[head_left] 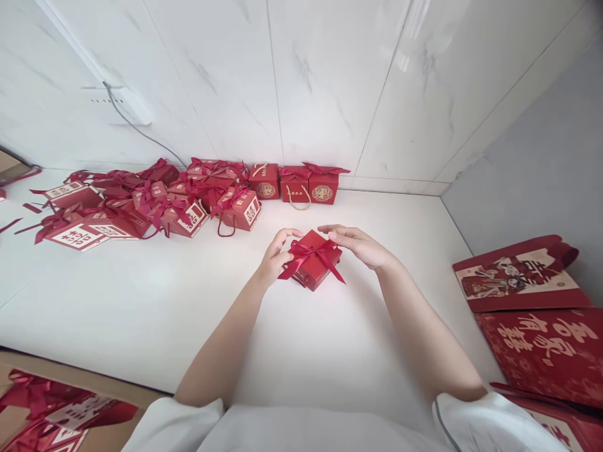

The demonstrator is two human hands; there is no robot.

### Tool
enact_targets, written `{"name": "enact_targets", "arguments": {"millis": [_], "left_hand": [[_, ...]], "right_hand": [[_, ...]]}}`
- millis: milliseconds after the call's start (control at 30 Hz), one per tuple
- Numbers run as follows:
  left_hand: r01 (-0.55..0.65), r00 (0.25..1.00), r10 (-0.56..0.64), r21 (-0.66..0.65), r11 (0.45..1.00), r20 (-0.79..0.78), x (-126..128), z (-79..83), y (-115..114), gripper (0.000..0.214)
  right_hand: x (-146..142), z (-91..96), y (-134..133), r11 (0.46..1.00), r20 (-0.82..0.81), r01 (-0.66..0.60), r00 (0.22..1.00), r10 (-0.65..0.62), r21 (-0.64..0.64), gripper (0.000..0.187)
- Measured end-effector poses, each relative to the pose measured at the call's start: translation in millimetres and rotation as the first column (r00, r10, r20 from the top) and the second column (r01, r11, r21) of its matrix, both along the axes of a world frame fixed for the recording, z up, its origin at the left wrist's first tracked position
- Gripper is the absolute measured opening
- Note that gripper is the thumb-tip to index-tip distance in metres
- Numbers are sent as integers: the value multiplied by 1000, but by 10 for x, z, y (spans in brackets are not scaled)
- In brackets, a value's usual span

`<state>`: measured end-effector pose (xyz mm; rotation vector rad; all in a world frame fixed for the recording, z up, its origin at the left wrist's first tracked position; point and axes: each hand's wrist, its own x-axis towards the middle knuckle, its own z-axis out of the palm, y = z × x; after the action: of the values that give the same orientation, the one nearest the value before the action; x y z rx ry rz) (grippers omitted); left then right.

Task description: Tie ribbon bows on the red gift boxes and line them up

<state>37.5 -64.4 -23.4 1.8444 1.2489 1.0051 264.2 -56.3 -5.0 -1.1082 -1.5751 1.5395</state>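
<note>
A small red gift box with a dark red ribbon bow on its top sits on the white table in front of me. My left hand is at its left side, fingers curved and apart, with the thumb by the bow's left loop. On the far right side, my right hand reaches over with fingers stretched out, its tips at the box's edge and the right loop. Both hands look open around the box; whether the fingertips press on it is hard to tell.
Several red gift boxes with ribbons crowd the table's back left. Others stand against the marbled wall. Red paper bags lean at the right. A carton with more red boxes is at lower left. A grey cable hangs behind.
</note>
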Motion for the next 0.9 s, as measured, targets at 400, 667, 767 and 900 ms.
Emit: {"name": "enact_targets", "arguments": {"millis": [400, 667, 767, 900], "left_hand": [[1, 994, 7, 74, 997, -110, 203, -31, -54, 8], [42, 994, -40, 20, 999, -97, 166, -70, -21, 5], [61, 996, -62, -13, 998, -63, 170, -69, -25, 8], [79, 996, -79, 0, 997, -41, 184, -60, -37, 15]], "right_hand": [[-77, -71, -2, 995, 56, -74, 996, 71, 62, 28], [-69, -61, 7, 999, 5, -1, 1000, 1, 45, 47], [-90, -69, 14, 999, 15, 10, 1000, -10, 35, 41], [-91, -92, 11, 999, 1, -48, 999, 48, 19, 41]]}}
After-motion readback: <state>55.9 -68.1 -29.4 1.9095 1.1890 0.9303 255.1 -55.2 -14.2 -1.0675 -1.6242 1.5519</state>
